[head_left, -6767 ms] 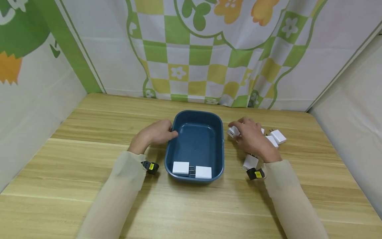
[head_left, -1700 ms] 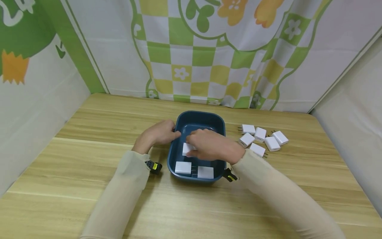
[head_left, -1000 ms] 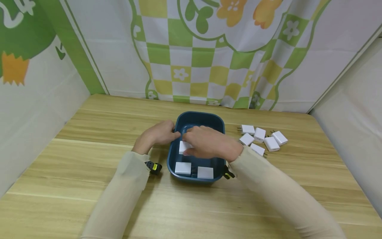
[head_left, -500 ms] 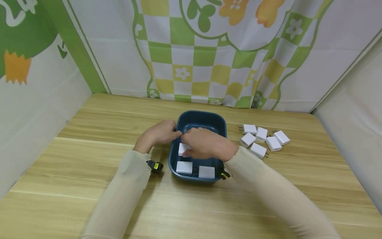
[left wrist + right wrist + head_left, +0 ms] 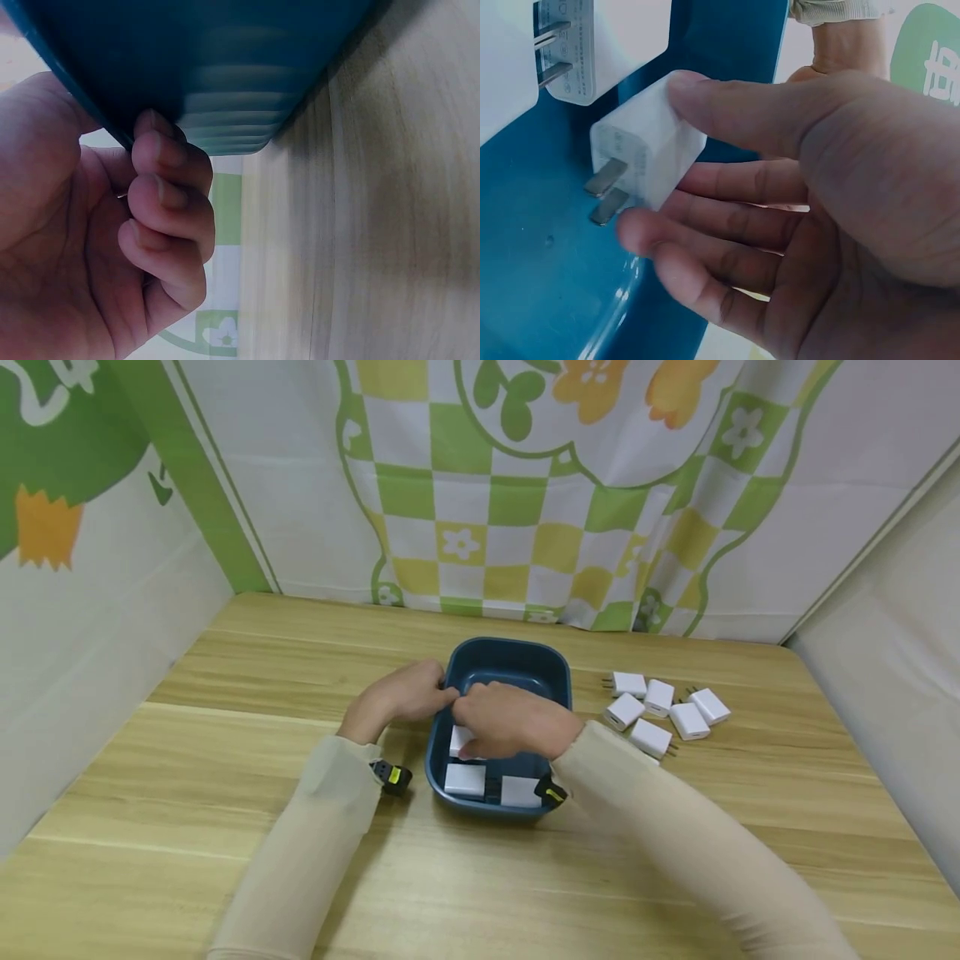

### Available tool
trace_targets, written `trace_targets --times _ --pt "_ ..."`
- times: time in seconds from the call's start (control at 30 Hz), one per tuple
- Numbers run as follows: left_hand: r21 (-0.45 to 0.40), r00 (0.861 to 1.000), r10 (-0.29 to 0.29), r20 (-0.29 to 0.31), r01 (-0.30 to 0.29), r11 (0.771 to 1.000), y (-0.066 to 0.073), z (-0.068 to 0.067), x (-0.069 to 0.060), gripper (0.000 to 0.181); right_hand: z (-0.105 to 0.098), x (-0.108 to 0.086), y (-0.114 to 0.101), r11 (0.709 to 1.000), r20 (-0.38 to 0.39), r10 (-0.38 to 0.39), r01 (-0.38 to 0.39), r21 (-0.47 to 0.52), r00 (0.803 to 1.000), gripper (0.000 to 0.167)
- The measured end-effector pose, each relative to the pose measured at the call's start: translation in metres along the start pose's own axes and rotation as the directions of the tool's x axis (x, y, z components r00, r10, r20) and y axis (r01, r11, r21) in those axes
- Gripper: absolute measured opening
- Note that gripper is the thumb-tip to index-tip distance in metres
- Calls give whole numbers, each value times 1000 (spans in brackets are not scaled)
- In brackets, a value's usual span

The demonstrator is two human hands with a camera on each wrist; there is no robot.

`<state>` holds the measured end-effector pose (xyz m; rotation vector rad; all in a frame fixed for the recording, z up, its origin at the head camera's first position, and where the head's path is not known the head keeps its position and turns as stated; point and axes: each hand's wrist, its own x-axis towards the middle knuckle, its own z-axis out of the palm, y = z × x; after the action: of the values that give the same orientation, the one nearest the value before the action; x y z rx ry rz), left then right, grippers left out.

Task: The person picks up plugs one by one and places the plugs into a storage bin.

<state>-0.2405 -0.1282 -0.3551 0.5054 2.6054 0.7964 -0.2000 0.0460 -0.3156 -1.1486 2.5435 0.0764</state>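
Observation:
A dark blue plastic bin (image 5: 564, 670) stands on the wooden table. My left hand (image 5: 405, 692) pinches its left rim, thumb inside and curled fingers against the outer wall, as the left wrist view shows. Inside the bin, my right hand (image 5: 513, 720) holds a white charger plug (image 5: 646, 142) between thumb and fingers, its two metal prongs pointing away from the palm. In the head view the hand covers most of that plug. Two more white charger plugs lie along the bin's near end, a left one (image 5: 465, 780) and a right one (image 5: 519, 792), the latter partly behind the wrist camera.
Several white charger plugs (image 5: 658, 697) lie loosely grouped on the table (image 5: 225, 760) right of the bin. A patterned curtain (image 5: 517, 539) hangs along the table's back edge. White cloth walls flank both sides.
Earlier my right hand was at the plugs on the table; it then came into the bin with one. Over the last second it has drawn the plug slightly nearer the near end. Left hand stays.

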Motion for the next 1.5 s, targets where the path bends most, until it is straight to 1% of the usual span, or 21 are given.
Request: trace_targets --times 0.37,0.63,0.73,1.03,1.2,1.5 --pt "13 1000 16 -10 -16 1000 3 0 0 37 1 7 -2 998 116 53 -50 -33 992 28" --pt "5 1000 5 -3 -5 1000 1 0 -1 37 2 9 -2 998 152 57 -56 -6 987 29" --pt "3 1000 10 -1 -10 1000 1 0 -2 37 2 10 -2 998 166 52 -54 9 985 28" --pt "-4 1000 12 -5 -13 1000 1 0 -2 35 2 12 -1 998 172 54 -56 10 984 27" --pt "-2 1000 20 -7 -20 1000 1 0 -2 37 3 13 -1 998 177 50 -56 34 983 25" --pt "2 1000 9 -3 -9 1000 2 0 -1 37 2 13 -3 997 186 50 -61 54 981 25"
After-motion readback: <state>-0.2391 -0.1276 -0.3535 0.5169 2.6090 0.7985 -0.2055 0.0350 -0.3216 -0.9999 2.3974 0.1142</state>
